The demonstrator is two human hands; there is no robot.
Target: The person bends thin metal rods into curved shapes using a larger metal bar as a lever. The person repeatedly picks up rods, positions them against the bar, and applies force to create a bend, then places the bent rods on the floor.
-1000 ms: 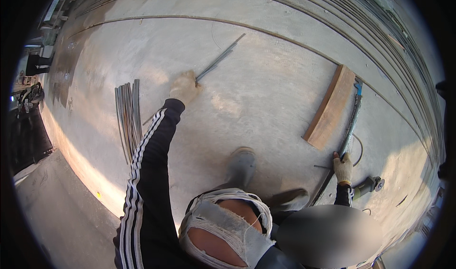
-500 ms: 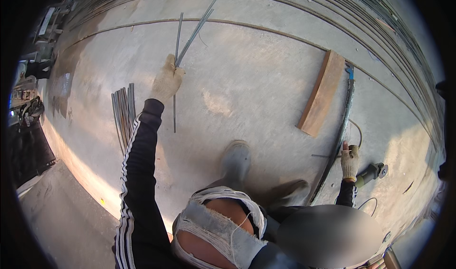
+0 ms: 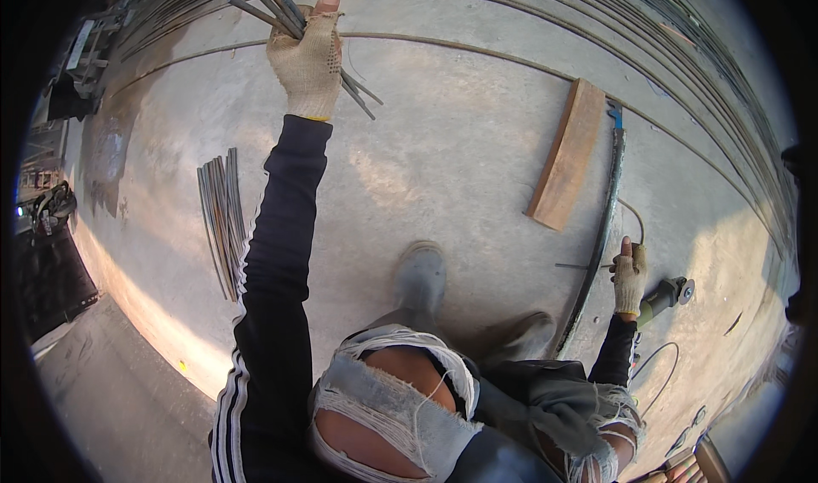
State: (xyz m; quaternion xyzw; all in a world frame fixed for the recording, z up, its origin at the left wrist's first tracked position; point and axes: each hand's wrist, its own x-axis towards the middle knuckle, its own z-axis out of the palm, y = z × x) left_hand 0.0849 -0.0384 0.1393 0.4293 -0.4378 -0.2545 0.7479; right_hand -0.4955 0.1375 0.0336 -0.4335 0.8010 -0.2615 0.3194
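Out ahead, my left hand (image 3: 308, 61), in a knitted glove with bare fingertips, closes around several thin grey metal rods (image 3: 271, 1). Their far ends point up and left; other ends stick out below the palm. My right hand (image 3: 629, 280), gloved the same way, is low at the right with its thumb up and fingers curled. A thin rod (image 3: 569, 266) runs toward its fingertips; whether the fingers grip it cannot be made out. Beside this hand lies a green angle grinder (image 3: 660, 300). A long dark metal bar (image 3: 603, 240) with a blue end lies just left of the hand.
A wooden block (image 3: 565, 159) lies left of the bar. More cut rods (image 3: 220, 223) lie bunched on the concrete floor left of my arm. Long bars (image 3: 477, 52) stretch across the far side. My boots (image 3: 420, 278) stand in the middle; a cable (image 3: 663, 370) loops at the lower right.
My left hand has moved forward with the rods, which now look larger and lean up and left. The view has shifted slightly; my right hand stays beside the grinder and bar.
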